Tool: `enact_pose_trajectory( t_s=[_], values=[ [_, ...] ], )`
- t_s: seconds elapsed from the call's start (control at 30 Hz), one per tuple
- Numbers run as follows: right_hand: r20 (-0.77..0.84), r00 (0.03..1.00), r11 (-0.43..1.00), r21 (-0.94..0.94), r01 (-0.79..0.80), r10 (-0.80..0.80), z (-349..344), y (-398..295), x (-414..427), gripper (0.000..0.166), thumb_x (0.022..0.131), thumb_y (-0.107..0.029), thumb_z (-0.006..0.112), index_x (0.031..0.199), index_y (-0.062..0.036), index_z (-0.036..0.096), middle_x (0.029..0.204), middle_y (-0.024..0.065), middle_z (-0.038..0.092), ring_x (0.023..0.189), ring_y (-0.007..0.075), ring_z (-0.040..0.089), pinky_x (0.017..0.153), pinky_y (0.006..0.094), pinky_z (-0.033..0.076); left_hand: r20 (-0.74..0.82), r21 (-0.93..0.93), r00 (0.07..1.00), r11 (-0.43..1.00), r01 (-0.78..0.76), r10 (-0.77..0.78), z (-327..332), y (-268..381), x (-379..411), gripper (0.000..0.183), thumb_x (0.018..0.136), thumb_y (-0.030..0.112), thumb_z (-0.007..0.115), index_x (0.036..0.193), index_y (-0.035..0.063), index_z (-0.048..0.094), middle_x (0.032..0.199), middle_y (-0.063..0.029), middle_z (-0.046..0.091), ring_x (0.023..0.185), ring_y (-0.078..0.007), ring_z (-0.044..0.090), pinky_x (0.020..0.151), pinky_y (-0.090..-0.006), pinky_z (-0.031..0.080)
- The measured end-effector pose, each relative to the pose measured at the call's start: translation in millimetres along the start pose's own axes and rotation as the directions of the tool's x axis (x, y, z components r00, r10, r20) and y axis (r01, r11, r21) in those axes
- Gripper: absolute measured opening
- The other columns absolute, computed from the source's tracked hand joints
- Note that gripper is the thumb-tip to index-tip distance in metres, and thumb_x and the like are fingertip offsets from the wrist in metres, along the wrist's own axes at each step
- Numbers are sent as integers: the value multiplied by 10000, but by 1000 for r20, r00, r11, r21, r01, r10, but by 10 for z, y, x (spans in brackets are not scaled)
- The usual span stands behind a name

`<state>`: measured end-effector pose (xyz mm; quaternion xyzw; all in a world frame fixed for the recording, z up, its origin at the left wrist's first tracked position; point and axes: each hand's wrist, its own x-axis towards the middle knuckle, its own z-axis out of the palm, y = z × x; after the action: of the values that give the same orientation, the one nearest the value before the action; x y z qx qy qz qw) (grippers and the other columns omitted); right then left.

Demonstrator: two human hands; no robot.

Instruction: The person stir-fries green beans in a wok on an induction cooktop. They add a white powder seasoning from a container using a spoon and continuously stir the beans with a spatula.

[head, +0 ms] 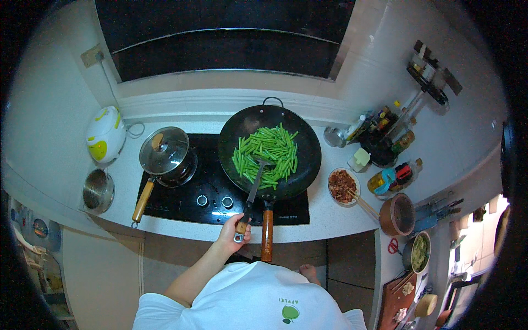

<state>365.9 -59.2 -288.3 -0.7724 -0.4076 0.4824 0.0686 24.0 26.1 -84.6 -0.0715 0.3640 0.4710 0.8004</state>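
My left hand [234, 234] grips the wooden-ended handle of a metal spatula [256, 181]. The spatula's blade rests among cut green beans [270, 144] in a dark wok [307, 152]. Just right of that hand, the wok's brown wooden handle [267, 235] points toward me, with no hand on it. My right hand [308, 272] hangs low by my body, partly behind my white shirt; its fingers look curled, but whether it holds anything is hidden. Beneath the wok is a black glass cooktop [247, 213] with two knobs.
On the left are a glass-lidded saucepan [165, 152], a metal pot [98, 192] and a white-green appliance [106, 136]. Rightward, a bowl of minced meat [342, 185] holds chopsticks. Bottles [396, 177], a brown pot [397, 214] and a cutting board [392, 301] line the counter.
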Motion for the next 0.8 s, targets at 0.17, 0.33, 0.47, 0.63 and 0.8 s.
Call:
enact_pose_trajectory(
  t_s=[0.17, 0.33, 0.47, 0.63, 0.8],
  values=[
    [-39, 997, 997, 31, -68, 69, -90, -354, -343, 181, 682, -212, 548, 728, -46, 604, 721, 100, 600, 687, 183, 570, 623, 299, 441, -15, -8, 1000, 1000, 10, -10, 10, 3, -5, 246, 768, 311, 441, 756, 68, 483, 550, -42, 460, 440, -133, 388, 393, -225, 309],
    [8, 999, 997, -69, -45, 45, -123, -338, -352, 190, 683, -226, 573, 738, -46, 603, 736, 91, 597, 710, 181, 565, 647, 300, 437, -30, 3, 999, 1000, -15, 15, 25, -6, -15, 244, 764, 309, 448, 759, 67, 481, 558, -41, 462, 452, -128, 397, 392, -218, 307],
    [27, 998, 994, 98, -55, 53, -40, -43, -189, 194, 683, -246, 589, 739, -61, 605, 738, 73, 594, 692, 165, 556, 652, 293, 433, -16, 7, 1000, 1000, 10, -10, -4, -7, 15, 243, 763, 309, 449, 772, 68, 475, 560, -40, 460, 456, -125, 401, 393, -219, 306],
    [47, 999, 995, 101, 13, -18, -105, -265, -359, 76, 709, -77, 491, 698, -19, 539, 571, 93, 531, 447, 161, 491, 394, 272, 380, -6, 37, 1000, 999, -16, 17, 1, -7, -1, 243, 765, 313, 443, 776, 72, 468, 556, -40, 452, 454, -124, 398, 399, -225, 304],
    [11, 998, 996, 69, 53, -54, -105, -298, -419, 78, 721, -77, 490, 716, -12, 533, 530, 86, 520, 399, 148, 482, 342, 266, 372, 2, 40, 1000, 999, -18, 17, 1, -7, 0, 240, 768, 310, 435, 786, 72, 462, 548, -34, 440, 451, -122, 392, 401, -227, 300]
  ],
)
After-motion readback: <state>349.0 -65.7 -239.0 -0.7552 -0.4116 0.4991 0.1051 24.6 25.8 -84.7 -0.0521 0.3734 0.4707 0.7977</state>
